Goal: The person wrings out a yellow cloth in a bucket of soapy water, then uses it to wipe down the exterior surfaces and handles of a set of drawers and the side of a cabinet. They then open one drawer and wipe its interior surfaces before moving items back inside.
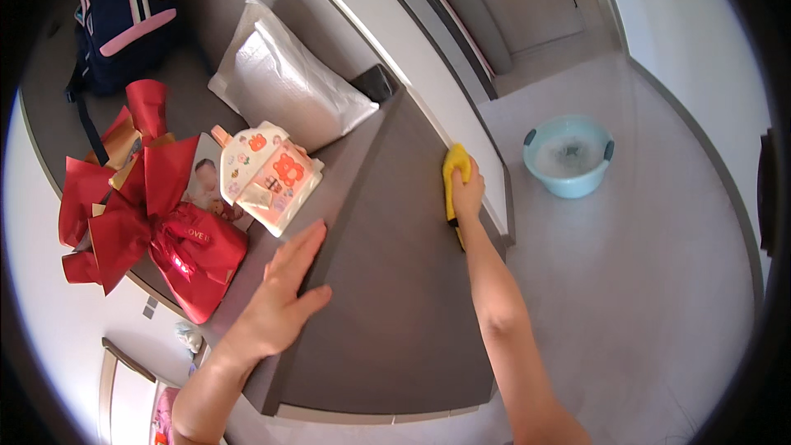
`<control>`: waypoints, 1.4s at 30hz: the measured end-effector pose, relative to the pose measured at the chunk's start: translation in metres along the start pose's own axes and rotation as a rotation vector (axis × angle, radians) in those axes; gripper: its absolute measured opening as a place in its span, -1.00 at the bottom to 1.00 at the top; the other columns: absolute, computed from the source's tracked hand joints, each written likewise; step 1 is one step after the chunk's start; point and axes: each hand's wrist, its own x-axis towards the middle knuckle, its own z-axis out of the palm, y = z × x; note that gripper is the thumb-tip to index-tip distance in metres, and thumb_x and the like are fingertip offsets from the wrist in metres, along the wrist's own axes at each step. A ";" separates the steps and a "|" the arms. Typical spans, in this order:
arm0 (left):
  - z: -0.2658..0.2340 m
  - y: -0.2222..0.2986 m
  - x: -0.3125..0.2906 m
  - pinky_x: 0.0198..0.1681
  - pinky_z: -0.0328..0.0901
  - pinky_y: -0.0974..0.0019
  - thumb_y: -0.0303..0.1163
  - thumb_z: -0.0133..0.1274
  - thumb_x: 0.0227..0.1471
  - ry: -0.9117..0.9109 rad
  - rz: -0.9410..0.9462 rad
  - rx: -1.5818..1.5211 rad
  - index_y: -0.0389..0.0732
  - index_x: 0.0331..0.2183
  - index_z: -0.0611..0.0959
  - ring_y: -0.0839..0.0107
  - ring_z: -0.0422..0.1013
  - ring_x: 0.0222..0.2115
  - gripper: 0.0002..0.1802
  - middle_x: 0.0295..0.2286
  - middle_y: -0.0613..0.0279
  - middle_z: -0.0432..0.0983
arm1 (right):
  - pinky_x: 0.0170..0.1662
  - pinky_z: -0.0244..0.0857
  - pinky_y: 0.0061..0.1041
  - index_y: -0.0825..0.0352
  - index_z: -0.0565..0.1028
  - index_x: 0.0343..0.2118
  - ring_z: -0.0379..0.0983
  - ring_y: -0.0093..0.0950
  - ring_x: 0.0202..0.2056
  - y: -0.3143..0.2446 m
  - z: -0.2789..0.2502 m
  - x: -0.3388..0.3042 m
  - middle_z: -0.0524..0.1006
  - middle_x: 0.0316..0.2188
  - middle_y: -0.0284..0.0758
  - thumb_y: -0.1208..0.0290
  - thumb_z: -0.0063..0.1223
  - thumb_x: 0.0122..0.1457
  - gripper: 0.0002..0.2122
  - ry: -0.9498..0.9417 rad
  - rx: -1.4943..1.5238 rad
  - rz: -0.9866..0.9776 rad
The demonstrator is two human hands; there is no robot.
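Observation:
My right hand (469, 194) is closed on a yellow cleaning cloth (453, 166) with a dark edge. It presses the cloth against the far right edge of a dark grey cabinet panel (387, 297), beside the white wall. My left hand (278, 303) lies flat, fingers stretched out, along the near edge of the grey top (334, 177). Nothing is held in it. Just beyond its fingertips stands a small white and orange box (268, 177) with bear and fruit pictures.
A red wrapped bouquet (194, 255), a photo (202, 181), a silver padded bag (284, 82), a dark box (376, 82) and a navy and pink backpack (128, 25) crowd the top. On the floor at right stands a light blue basin (568, 185) holding sudsy water.

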 end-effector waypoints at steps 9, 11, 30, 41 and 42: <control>0.007 -0.016 0.004 0.27 -0.12 0.32 -0.51 0.04 -0.05 0.035 -0.020 -0.163 -0.27 0.24 0.22 0.32 0.00 0.25 -0.21 0.22 0.12 0.13 | 0.15 0.11 -0.04 0.23 0.18 0.24 0.29 0.04 0.04 0.166 -0.163 -0.248 0.40 0.02 0.05 0.01 -0.10 0.17 -0.38 -0.191 -0.453 0.744; 0.006 -0.017 0.003 0.29 -0.11 0.29 -0.43 0.08 -0.01 0.076 0.123 0.092 -0.29 0.19 0.31 0.24 0.02 0.26 -0.29 0.21 0.02 0.14 | 0.15 0.09 -0.04 0.23 0.18 0.25 0.30 0.05 0.04 0.175 -0.191 -0.284 0.41 0.00 0.08 -0.01 -0.12 0.17 -0.37 -0.176 -0.445 0.755; 0.263 -0.045 -0.183 0.14 0.17 0.06 -0.35 0.18 -0.25 0.217 0.990 0.678 -0.26 -0.28 0.64 0.21 0.40 -0.05 -0.63 -0.24 0.14 0.53 | 0.20 0.07 -0.29 0.31 0.24 0.19 0.20 -0.17 0.13 -0.044 -0.243 -0.392 0.29 0.11 -0.12 0.53 0.08 0.12 -0.46 -0.146 0.249 -0.093; 0.343 -0.057 -0.153 0.14 0.16 0.12 -0.27 0.10 -0.06 0.355 0.848 0.994 -0.30 -0.34 0.67 0.23 0.43 -0.06 -0.70 -0.26 0.10 0.56 | 0.14 0.18 -0.13 0.28 0.16 0.24 0.32 -0.01 0.07 0.143 -0.281 -0.409 0.41 0.04 0.03 0.01 0.00 0.14 -0.33 -0.301 -0.574 0.805; 0.344 -0.060 -0.153 0.12 0.17 0.11 -0.22 0.08 -0.04 0.294 0.818 0.959 -0.32 -0.31 0.66 0.17 0.43 -0.06 -0.64 -0.24 0.05 0.56 | 0.13 0.19 -0.12 0.28 0.14 0.24 0.33 0.00 0.07 0.132 -0.272 -0.400 0.39 0.06 0.04 0.04 0.02 0.13 -0.33 -0.352 -0.521 0.847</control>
